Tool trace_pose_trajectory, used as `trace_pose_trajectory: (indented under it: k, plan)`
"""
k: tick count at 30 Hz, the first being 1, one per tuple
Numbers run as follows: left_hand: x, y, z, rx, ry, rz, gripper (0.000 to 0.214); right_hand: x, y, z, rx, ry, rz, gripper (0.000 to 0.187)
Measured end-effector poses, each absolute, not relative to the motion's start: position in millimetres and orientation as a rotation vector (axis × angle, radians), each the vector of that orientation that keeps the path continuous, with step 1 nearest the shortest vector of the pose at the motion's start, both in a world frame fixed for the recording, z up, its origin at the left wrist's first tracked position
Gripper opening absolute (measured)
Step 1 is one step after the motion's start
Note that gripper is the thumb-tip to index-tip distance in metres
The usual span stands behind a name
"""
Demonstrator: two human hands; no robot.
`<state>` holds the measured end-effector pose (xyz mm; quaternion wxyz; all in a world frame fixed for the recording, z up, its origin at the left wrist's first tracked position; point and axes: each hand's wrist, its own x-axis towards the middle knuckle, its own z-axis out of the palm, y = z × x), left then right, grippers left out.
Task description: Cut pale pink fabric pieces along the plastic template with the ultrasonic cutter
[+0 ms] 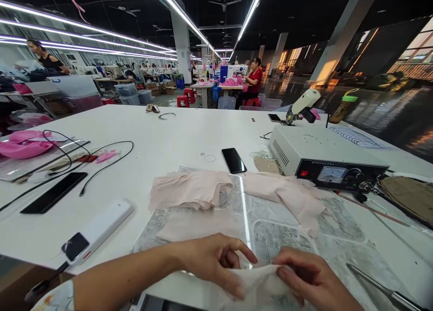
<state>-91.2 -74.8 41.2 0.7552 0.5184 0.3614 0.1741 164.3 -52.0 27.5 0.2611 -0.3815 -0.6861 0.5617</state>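
Note:
A thin pale pink piece of fabric hangs near the table's front edge, between my two hands. My right hand pinches its upper edge between thumb and fingers. On the other side, my left hand has its thumb against the fabric, with the index finger stretched out and apart from the thumb. Beyond them, pale pink fabric pieces lie in a left pile and a right pile on a clear, glossy sheet. Metal tweezers rest to the right of my right hand.
A grey control box with a dial stands at the right. A black phone lies mid-table. A white power bank, another dark phone and cables occupy the left. People work at other tables behind.

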Motion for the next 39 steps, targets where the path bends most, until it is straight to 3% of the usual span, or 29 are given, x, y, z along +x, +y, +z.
trace_pose_trajectory:
  k: [3, 8, 12, 17, 24, 39]
  plan:
    - [-102.0, -61.1, 56.0, 1.163, 0.785, 0.41, 0.053, 151.8, -23.8, 57.6, -0.806, -2.136, 0.995, 0.03]
    - [-130.0, -39.2, 96.1, 1.476, 0.915, 0.714, 0.037, 132.8, 13.2, 92.6, -0.653, -2.075, 0.537, 0.011]
    - [-155.7, -51.2, 89.2, 2.357, 1.103, 0.723, 0.011, 119.7, 3.5, 67.6, -0.447, -2.117, 0.266, 0.025]
    - [-173.0, -73.8, 41.0, 3.169, 0.967, 0.414, 0.038, 109.1, -15.9, 11.8, -0.336, -2.238, 0.14, 0.027]
    - [-180.9, -60.8, 34.4, 3.228, 1.161, 0.46, 0.033, 112.9, 3.1, 24.7, -0.366, -2.165, -0.003, 0.039]
    - [-209.1, -69.3, 27.6, 3.223, 1.112, 0.261, 0.027, 104.1, -30.9, -1.8, -0.327, -2.366, 0.107, 0.031]
